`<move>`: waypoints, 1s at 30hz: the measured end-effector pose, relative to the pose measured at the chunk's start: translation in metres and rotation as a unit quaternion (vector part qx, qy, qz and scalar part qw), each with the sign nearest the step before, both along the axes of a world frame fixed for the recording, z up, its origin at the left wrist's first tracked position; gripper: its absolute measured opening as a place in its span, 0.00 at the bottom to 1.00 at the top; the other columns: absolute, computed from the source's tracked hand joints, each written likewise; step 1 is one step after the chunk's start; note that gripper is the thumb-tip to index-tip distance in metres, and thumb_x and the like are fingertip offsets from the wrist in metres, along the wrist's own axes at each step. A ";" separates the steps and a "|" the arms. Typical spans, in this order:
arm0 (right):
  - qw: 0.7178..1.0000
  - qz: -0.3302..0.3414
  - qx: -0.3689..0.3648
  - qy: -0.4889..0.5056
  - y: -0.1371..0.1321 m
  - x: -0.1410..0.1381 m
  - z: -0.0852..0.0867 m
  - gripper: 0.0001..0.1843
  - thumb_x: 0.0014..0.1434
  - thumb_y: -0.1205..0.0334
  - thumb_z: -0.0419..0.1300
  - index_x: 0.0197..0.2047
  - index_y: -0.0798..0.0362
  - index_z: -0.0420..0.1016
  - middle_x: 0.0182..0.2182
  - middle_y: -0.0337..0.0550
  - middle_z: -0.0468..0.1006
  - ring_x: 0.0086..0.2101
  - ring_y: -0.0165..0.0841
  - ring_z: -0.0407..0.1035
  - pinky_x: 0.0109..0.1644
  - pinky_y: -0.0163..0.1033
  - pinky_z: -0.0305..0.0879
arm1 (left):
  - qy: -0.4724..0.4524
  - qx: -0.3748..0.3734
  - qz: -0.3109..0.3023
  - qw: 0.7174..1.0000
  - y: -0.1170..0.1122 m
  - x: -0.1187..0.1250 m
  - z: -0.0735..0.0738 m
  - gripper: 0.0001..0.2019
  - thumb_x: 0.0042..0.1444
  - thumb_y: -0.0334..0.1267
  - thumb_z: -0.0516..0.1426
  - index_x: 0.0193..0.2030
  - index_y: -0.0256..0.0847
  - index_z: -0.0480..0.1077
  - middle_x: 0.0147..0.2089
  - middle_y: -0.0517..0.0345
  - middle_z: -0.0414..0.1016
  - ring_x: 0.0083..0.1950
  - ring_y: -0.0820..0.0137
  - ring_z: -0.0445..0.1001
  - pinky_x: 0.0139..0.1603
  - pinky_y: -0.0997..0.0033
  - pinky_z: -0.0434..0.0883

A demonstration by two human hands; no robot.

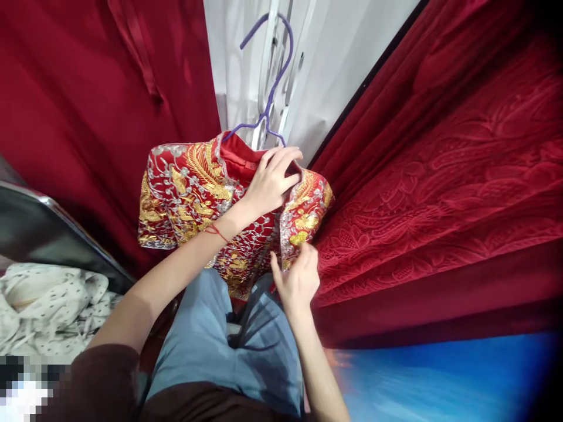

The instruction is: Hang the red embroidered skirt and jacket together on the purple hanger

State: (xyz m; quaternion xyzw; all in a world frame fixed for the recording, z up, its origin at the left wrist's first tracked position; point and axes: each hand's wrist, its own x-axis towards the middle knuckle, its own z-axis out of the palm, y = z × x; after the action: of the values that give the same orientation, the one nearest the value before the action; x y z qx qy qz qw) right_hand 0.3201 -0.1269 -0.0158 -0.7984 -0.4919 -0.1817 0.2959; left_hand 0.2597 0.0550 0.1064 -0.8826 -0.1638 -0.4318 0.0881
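A red jacket [193,196] thick with gold and silver embroidery hangs on a purple wire hanger [269,94] in front of me. My left hand [270,179] lies over the collar, its fingers gripping the red lining at the neck. A thin red string circles that wrist. My right hand [299,278] is lower down, fingers pinched on the jacket's front edge near the hem. The jacket's lower part drapes over my blue trousers [229,346].
Red curtain fabric [79,99] hangs at the left. Embossed red cloth [440,193] fills the right. A white panel [334,53] stands behind the hanger. White dotted fabric [48,305] lies at lower left beside a dark shiny surface [39,228]. A blue surface [431,375] is at lower right.
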 end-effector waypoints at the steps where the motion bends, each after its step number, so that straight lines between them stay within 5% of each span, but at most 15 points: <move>1: 0.999 0.000 0.032 -0.020 0.013 0.003 0.004 0.38 0.61 0.43 0.57 0.62 0.67 0.62 0.53 0.69 0.69 0.51 0.50 0.68 0.49 0.48 0.68 | -0.010 0.003 0.012 1.000 -0.001 -0.008 0.001 0.12 0.63 0.37 0.52 0.49 0.43 0.73 0.64 0.49 0.67 0.69 0.54 0.60 0.71 0.42 0.55; 5: 0.997 -0.024 0.058 -0.049 0.053 0.044 0.016 0.37 0.54 0.55 0.60 0.62 0.68 0.58 0.54 0.71 0.64 0.50 0.54 0.62 0.50 0.56 0.63 | -0.080 0.007 0.113 0.990 0.000 -0.049 0.022 0.20 0.61 0.45 0.57 0.58 0.46 0.67 0.67 0.46 0.64 0.72 0.48 0.55 0.70 0.39 0.51; 9: 0.995 0.007 0.080 -0.059 0.049 0.131 0.033 0.19 0.56 0.58 0.57 0.48 0.59 0.72 0.43 0.61 0.74 0.45 0.49 0.64 0.52 0.51 0.59 | -0.123 -0.024 0.192 0.973 0.008 -0.089 0.047 0.28 0.57 0.53 0.59 0.61 0.43 0.64 0.66 0.41 0.64 0.69 0.47 0.58 0.70 0.43 0.52; 12: 0.995 0.031 0.067 -0.066 0.034 0.185 0.044 0.12 0.55 0.62 0.56 0.41 0.55 0.75 0.38 0.59 0.75 0.44 0.48 0.64 0.50 0.49 0.59 | -0.066 -0.082 0.187 0.977 0.017 -0.103 0.047 0.29 0.58 0.59 0.56 0.58 0.38 0.66 0.56 0.41 0.73 0.60 0.50 0.68 0.65 0.46 0.59; 14: 0.995 0.043 0.041 -0.084 0.029 0.193 0.051 0.14 0.54 0.61 0.59 0.43 0.55 0.76 0.40 0.59 0.74 0.46 0.48 0.64 0.50 0.48 0.58 | -0.024 -0.117 0.189 0.975 0.022 -0.105 0.040 0.31 0.58 0.61 0.54 0.55 0.36 0.67 0.47 0.44 0.76 0.54 0.53 0.73 0.59 0.50 0.64; 18: 0.988 0.035 0.011 -0.147 0.035 0.151 0.063 0.19 0.58 0.51 0.59 0.47 0.55 0.73 0.41 0.56 0.74 0.43 0.44 0.64 0.49 0.44 0.56 | -0.009 -0.130 0.212 0.969 0.024 -0.107 0.028 0.31 0.60 0.62 0.51 0.55 0.35 0.69 0.40 0.47 0.77 0.46 0.56 0.75 0.50 0.58 0.68; 21: 0.988 0.032 -0.006 -0.149 0.038 0.115 0.087 0.13 0.65 0.60 0.50 0.33 0.54 0.73 0.28 0.45 0.72 0.31 0.33 0.62 0.41 0.38 0.54 | -0.002 -0.095 0.198 0.976 0.023 -0.115 0.026 0.28 0.63 0.60 0.49 0.53 0.37 0.69 0.42 0.48 0.77 0.45 0.58 0.75 0.48 0.61 0.68; 26: 0.992 -0.042 0.113 -0.048 0.027 0.073 0.145 0.22 0.67 0.57 0.48 0.22 0.54 0.68 0.17 0.37 0.59 0.20 0.27 0.49 0.29 0.37 0.42 | -0.012 -0.065 0.259 0.964 0.023 -0.116 0.024 0.25 0.69 0.55 0.42 0.41 0.39 0.71 0.35 0.48 0.77 0.37 0.62 0.74 0.42 0.63 0.66; 28: 0.985 -0.037 0.159 -0.056 0.029 0.042 0.148 0.24 0.68 0.58 0.45 0.22 0.55 0.68 0.16 0.38 0.61 0.19 0.27 0.51 0.28 0.36 0.44 | -0.032 -0.074 0.281 0.956 0.021 -0.111 0.023 0.25 0.70 0.53 0.41 0.39 0.40 0.71 0.33 0.48 0.76 0.35 0.63 0.74 0.40 0.63 0.64; 30: 0.988 -0.031 0.100 -0.115 0.038 0.006 0.137 0.23 0.67 0.58 0.46 0.25 0.56 0.72 0.19 0.44 0.68 0.20 0.30 0.60 0.28 0.36 0.48 | -0.051 -0.091 0.291 0.951 0.018 -0.107 0.022 0.24 0.70 0.52 0.41 0.38 0.40 0.71 0.32 0.48 0.76 0.33 0.63 0.74 0.38 0.63 0.63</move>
State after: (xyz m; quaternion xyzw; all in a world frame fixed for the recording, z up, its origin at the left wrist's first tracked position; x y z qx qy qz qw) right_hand 0.3262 -0.0892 0.1209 -0.7532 -0.4772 -0.3296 0.3103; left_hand 0.1530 0.0732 0.1287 -0.7777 -0.4563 -0.4154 0.1201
